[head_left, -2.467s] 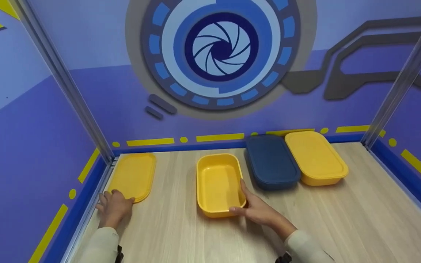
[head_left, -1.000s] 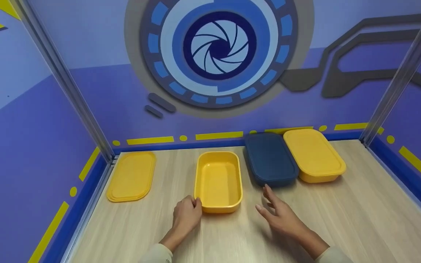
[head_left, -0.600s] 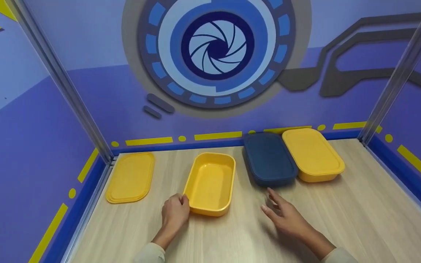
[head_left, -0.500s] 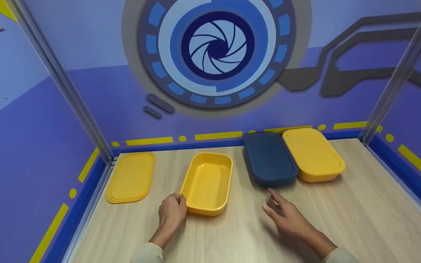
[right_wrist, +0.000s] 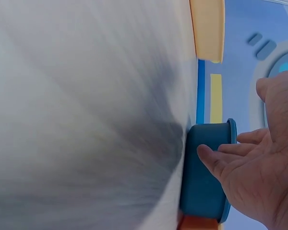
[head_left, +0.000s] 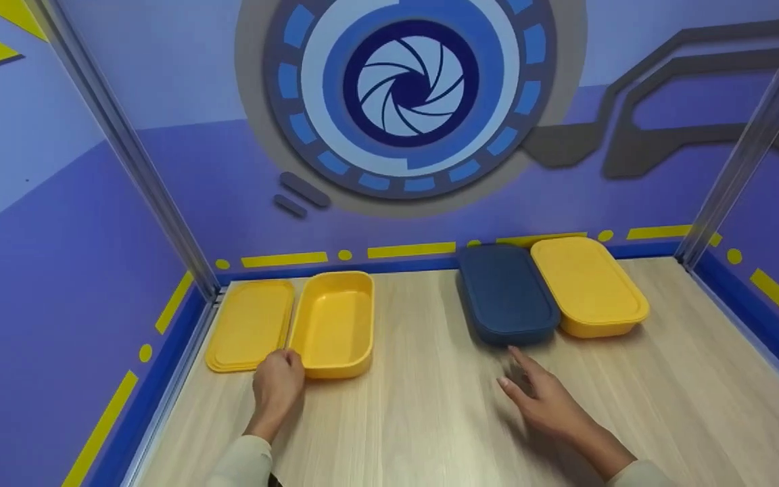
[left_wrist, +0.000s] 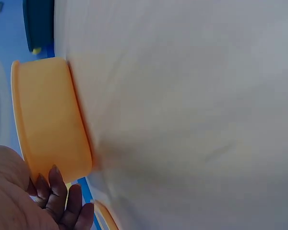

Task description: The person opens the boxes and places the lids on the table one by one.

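Note:
A yellow lunch box [head_left: 335,321] without its lid stands on the wooden tabletop at left of centre. My left hand [head_left: 280,382] pinches its near left corner; in the left wrist view the thumb lies at the rim and the curled fingers [left_wrist: 57,187] are against the outer wall. Just left of the box lies a flat yellow lid [head_left: 254,321], close alongside. My right hand [head_left: 552,406] hovers with loosely extended fingers and holds nothing. It is nearest to the lidded dark blue lunch box [head_left: 508,291], short of its near end, with a gap not clearly readable.
A lidded yellow lunch box [head_left: 592,284] stands against the blue one's right side. Behind them rises the printed back wall [head_left: 410,230]. Metal posts [head_left: 132,149] mark the corners, and bare wooden tabletop [head_left: 416,352] lies between the two groups.
My left hand has left the lid, taken the open yellow lunch box's corner and drawn the box left, beside the lid. My right hand has let go of the box and stays near the blue one.

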Available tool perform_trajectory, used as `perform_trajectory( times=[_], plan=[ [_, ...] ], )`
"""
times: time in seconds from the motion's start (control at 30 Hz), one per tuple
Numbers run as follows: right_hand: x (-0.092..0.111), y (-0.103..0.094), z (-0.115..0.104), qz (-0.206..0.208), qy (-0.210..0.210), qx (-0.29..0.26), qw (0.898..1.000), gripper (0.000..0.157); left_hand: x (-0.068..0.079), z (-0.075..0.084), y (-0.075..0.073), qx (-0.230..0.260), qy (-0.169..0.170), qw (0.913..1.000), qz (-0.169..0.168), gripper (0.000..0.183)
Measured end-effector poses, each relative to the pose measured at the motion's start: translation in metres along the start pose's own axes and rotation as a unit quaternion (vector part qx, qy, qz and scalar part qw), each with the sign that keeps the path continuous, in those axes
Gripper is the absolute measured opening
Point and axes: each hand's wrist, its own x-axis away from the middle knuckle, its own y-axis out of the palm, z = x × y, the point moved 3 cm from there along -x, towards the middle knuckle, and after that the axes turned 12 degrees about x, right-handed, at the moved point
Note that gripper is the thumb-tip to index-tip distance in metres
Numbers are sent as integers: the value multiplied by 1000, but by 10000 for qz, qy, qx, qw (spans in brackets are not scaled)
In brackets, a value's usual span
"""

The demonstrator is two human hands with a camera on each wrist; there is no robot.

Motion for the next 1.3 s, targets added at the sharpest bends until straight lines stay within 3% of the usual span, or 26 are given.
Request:
perform_trajectory(
  times=[0.23, 0.53, 0.83, 1.07, 1.3],
  plan=[
    [1, -2, 4, -38, 60, -17, 10000, 82, -15, -15, -15, 56, -496, 9987, 96, 35],
    [2, -7, 6, -44, 109, 60, 9999, 84, -13, -17, -17, 41, -630, 9980, -2, 37],
    [2, -18, 11, 482, 30, 237, 9986, 79, 4, -3, -21, -305, 97, 9995, 16, 49],
    [-2, -24, 12, 1269, -170, 329, 9912, 70, 34, 14, -3, -100, 467, 9963, -720, 36],
    [-18, -27, 13, 2016, 316, 160, 9788, 59, 58, 30, 13, -197, 831, 9878, -1305, 26]
  ],
)
